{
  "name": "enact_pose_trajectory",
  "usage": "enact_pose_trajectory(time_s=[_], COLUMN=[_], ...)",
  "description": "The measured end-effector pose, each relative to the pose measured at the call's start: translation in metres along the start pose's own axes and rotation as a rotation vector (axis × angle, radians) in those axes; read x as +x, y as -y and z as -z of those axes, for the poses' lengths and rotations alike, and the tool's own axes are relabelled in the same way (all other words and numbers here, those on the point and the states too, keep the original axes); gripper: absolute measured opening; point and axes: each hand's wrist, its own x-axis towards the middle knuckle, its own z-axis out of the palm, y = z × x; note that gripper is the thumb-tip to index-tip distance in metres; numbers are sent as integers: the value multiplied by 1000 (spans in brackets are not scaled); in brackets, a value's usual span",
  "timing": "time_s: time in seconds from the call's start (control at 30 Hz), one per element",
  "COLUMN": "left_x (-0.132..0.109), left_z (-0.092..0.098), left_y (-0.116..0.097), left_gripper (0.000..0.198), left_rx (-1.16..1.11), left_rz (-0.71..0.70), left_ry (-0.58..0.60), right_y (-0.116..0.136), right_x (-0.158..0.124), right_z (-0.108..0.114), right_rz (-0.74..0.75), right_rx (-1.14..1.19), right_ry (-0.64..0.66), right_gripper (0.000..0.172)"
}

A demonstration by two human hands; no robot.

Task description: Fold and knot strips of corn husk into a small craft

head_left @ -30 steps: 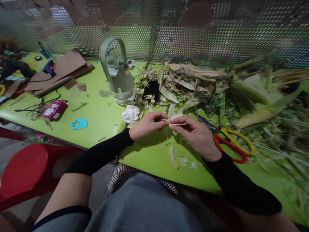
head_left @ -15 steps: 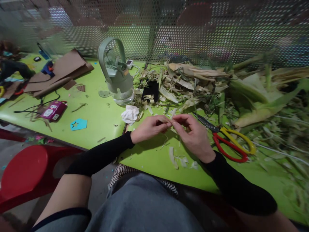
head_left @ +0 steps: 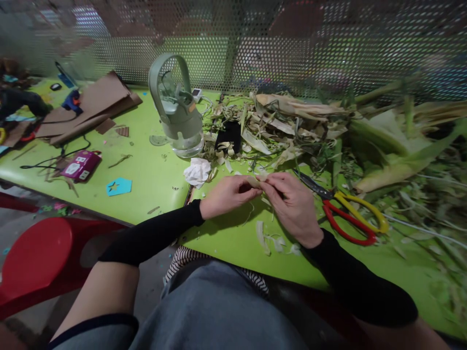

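Above the green table [head_left: 219, 243], my left hand [head_left: 228, 195] and my right hand [head_left: 294, 206] meet fingertip to fingertip. Both are closed in a pinch on a small pale piece of corn husk [head_left: 254, 182]; the fingers hide much of it. A thin thread-like strand hangs below the left fingers. Under the hands, several husk scraps [head_left: 261, 238] lie on the table. Scissors [head_left: 350, 214] with one red and one yellow handle rest just right of my right hand, blades pointing away. A crumpled white tissue [head_left: 197, 172] sits beyond my left hand.
A heap of dry husks [head_left: 288, 124] and larger green husks [head_left: 394, 150] covers the back right. A pale green water bottle [head_left: 180, 116] stands at centre back, beside a dark phone-like object [head_left: 228, 136]. Brown cardboard [head_left: 95, 104] lies left; a red stool [head_left: 40, 257] is below.
My right hand has rolled slightly, its fingers closing in more over the husk piece. More of the pale husk shows between the fingertips. The things on the table stay put.
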Motion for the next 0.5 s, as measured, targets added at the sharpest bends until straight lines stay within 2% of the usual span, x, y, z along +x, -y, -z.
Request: enact_pose_trajectory(time_s=[0.1,0.17,0.3,0.4,0.5], left_x=[1,1,2,2,1], left_z=[0,1,6,7,6], left_y=[-1,-3,-6,-9,-10], left_gripper=[12,13,25,24,16], left_rx=[-107,-236,-412,-437,-407], left_rz=[35,75,123,130,131], left_ry=[32,86,183,195,195], right_y=[1,1,0,2,4], right_x=[0,0,2,3,4], right_z=[-1,-1,1,3,5], right_rz=[-98,-245,-550,-587,-507], right_rx=[145,302,568,622,534], right_ry=[16,43,93,127,172], right_gripper=[15,15,27,30,28])
